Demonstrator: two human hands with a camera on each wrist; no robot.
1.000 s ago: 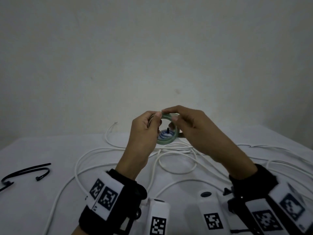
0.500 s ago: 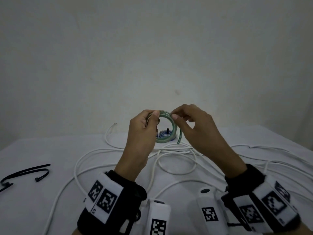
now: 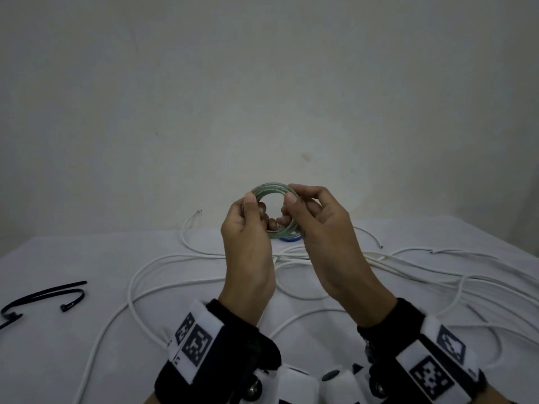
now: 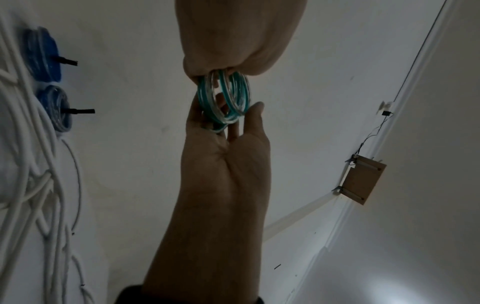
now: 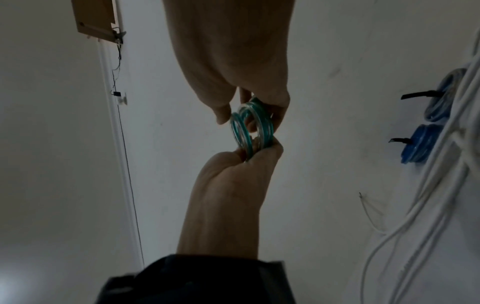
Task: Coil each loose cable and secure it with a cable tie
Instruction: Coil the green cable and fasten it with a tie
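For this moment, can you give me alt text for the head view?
Both hands, left hand and right hand, hold a small green cable coil upright above a white table. Loose white cables sprawl beneath; black cable ties lie at far left.

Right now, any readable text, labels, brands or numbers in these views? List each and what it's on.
None readable.
Wristbands: black-and-white square marker patterns only, no letters or digits.
Green cable coil, held by left hand and right hand: no print visible.
Black cable ties, white cables, blue coils: no markings visible.
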